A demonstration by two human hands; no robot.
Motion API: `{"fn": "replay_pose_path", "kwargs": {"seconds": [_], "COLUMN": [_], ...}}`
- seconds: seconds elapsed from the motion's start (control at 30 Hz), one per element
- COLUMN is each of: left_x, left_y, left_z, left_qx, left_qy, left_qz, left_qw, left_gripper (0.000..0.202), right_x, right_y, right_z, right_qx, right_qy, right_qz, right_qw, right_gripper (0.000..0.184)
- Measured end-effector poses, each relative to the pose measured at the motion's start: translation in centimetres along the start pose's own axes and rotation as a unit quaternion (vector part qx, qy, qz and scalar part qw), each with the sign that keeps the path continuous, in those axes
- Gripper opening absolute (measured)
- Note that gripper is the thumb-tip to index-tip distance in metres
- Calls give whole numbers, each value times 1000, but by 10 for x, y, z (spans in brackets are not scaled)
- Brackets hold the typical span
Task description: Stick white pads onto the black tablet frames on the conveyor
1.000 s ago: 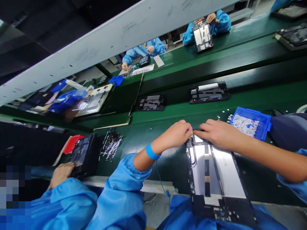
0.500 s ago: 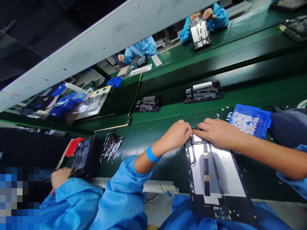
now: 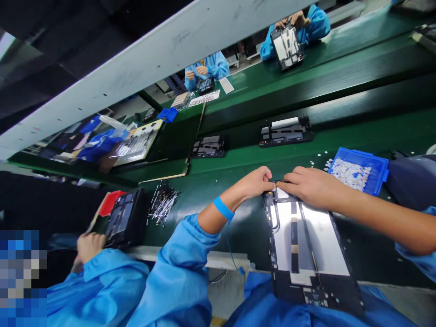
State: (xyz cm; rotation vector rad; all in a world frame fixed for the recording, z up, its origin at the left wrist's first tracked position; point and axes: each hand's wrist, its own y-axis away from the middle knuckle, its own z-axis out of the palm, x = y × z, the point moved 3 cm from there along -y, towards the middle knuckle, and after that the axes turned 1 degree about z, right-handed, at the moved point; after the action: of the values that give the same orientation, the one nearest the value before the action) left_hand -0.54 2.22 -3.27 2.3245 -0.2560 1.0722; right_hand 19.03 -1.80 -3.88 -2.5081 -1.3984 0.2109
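An opened tablet chassis [image 3: 306,245] with silver panels and a black frame lies on the green bench in front of me. My left hand [image 3: 254,184], with a blue wrist strap [image 3: 223,208], is curled with its fingertips pinched at the chassis's far left corner. My right hand [image 3: 311,187] meets it there, fingers closed and pressing on the same top edge. What the fingertips hold is too small to make out.
A blue tray [image 3: 361,170] of small white parts sits right of my hands, with loose bits scattered nearby. Two more chassis [image 3: 285,131] [image 3: 208,147] ride the conveyor beyond. On the left, a co-worker's hand [image 3: 89,247] holds a black device [image 3: 123,219] beside a pile of small metal parts [image 3: 162,203].
My hands stay pinched at the chassis's top corner, shifting only slightly. The co-worker's hand on the left has moved a little along the black device.
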Motion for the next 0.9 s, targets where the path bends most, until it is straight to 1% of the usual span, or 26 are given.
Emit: {"fn": "replay_pose_path", "kwargs": {"seconds": [0.07, 0.1, 0.23, 0.3, 0.37, 0.4, 0.43, 0.47, 0.5, 0.53, 0.57, 0.6, 0.63, 0.67, 0.7, 0.73, 0.77, 0.8, 0.83, 0.87, 0.9], "left_x": [0, 1, 6, 6, 5, 4, 3, 2, 0, -5, -12, -21, -29, -37, -41, -42, -42, -40, -38, -39, -42], "left_y": [-5, -7, -6, -6, -7, -5, -1, 6, 16, 30, 47, 65, 83, 99, 112, 123, 132, 139, 143, 147, 150], "left_z": [-2, -3, -6, -6, -6, -7, -8, -9, -10, -9, -6, 1, 12, 27, 44, 59, 72, 80, 83, 81, 75], "left_qx": [-39, -45, -27, -28, -37, -34, -19, 17, 70, 131, 189, 227, 233, 206, 154, 116, 91, 88, 105, 135, 168], "left_qy": [21, 11, -84, -93, -82, -82, -86, -91, -93, -85, -66, -37, -6, 19, 32, 37, 38, 42, 56, 85, 127], "left_qz": [-16, -13, 37, 43, 29, 27, 34, 49, 66, 78, 81, 73, 60, 56, 64, 85, 106, 123, 130, 123, 103], "left_qw": [999, 999, 995, 994, 995, 996, 996, 994, 991, 985, 976, 970, 970, 977, 985, 989, 989, 988, 984, 980, 972], "left_gripper": [23, 23, 25, 25, 26, 28, 30, 31, 32, 31, 32, 34, 40, 46, 53, 58, 63, 66, 68, 69, 69], "right_x": [0, -1, -3, -3, -2, 0, 2, 3, 5, 5, 4, 0, -7, -18, -31, -45, -60, -73, -84, -92, -97], "right_y": [1, 2, 2, -1, -5, -5, -2, 4, 15, 30, 48, 69, 90, 107, 119, 126, 126, 121, 112, 99, 85], "right_z": [0, 0, 1, 2, 1, 0, -3, -6, -11, -16, -20, -23, -24, -24, -24, -26, -29, -34, -40, -48, -54], "right_qx": [-1, 0, 3, 5, 5, 6, 12, 26, 50, 78, 102, 115, 107, 76, 32, -7, -35, -49, -52, -50, -49], "right_qy": [1, 2, 8, 11, 11, 6, -2, -13, -27, -42, -57, -73, -91, -111, -144, -181, -216, -247, -274, -298, -323], "right_qz": [3, 5, 13, 17, 18, 19, 25, 44, 80, 134, 202, 272, 336, 376, 390, 395, 390, 384, 379, 372, 360], "right_qw": [1000, 1000, 1000, 1000, 1000, 1000, 1000, 999, 995, 987, 972, 953, 931, 917, 909, 901, 894, 888, 883, 878, 874], "right_gripper": [34, 34, 34, 34, 35, 35, 35, 35, 36, 37, 37, 37, 36, 38, 40, 42, 45, 48, 53, 56, 59]}}
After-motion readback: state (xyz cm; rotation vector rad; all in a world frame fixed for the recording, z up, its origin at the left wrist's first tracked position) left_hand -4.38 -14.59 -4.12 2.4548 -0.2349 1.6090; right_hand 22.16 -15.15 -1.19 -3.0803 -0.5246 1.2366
